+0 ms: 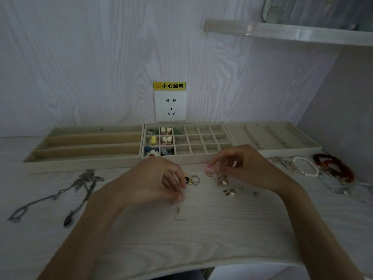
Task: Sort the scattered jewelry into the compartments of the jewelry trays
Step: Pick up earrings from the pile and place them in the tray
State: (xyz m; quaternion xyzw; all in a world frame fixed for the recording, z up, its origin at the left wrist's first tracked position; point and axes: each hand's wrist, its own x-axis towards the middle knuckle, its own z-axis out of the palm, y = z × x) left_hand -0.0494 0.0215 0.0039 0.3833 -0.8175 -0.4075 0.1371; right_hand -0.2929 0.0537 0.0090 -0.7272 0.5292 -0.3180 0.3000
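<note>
Three beige trays stand along the wall: a long-slot tray (84, 147), a grid tray (201, 157) with earrings in its left compartments, and a right tray (282, 138). My left hand (153, 180) hovers over the table with curled fingers, pinching a thin earring hook (178, 216) that dangles from its fingertips. My right hand (246, 166) pinches a small pink piece (209, 167) just above the scattered pile. A ring (195, 179), gold and pearl earrings (222, 179) and small studs (232, 191) lie between the hands.
Silver necklaces (80, 184) sprawl on the table at left. A pearl bracelet (306, 166), a red bead bracelet (335, 166) and clear bead strands (337, 188) lie at right near the side wall. A wall socket (170, 105) is behind the trays, and a shelf (292, 31) hangs above right.
</note>
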